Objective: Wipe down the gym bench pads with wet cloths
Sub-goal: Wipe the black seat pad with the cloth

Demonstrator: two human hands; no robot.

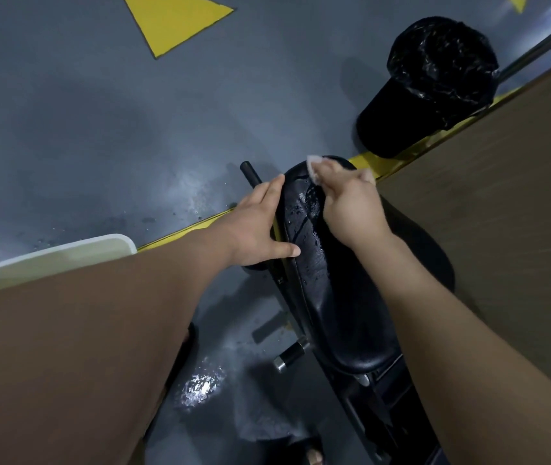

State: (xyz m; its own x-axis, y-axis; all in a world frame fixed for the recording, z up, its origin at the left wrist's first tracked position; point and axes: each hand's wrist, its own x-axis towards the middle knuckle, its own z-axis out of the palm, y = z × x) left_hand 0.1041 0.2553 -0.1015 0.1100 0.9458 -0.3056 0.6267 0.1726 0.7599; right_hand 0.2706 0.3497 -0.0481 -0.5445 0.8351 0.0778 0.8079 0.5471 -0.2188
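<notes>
Bench pad (331,297): black, glossy, beaded with water over its upper half; centre of frame, slanting down toward lower right.
Cloth (314,164): pale, bunched, pressed to the top end of the pad, just above centre frame.
Right hand (351,206): fingers curled round the cloth, holding it against the pad.
Left hand (257,226): fingers straight and spread, laid flat against the pad's left edge; apart from the right hand, pad between them.
Bin (435,85): black, lined with a shiny black bag; upper right, standing on the floor.
Tray (52,258): white, rounded corner; left edge of frame, partly hidden by the left arm.
Floor (83,129): grey, with yellow triangle (173,18) at top, yellow stripe (183,231) crossing mid-frame, puddle (200,387) at lower centre.
Panel (508,213): brown, wood-grained; right side.
</notes>
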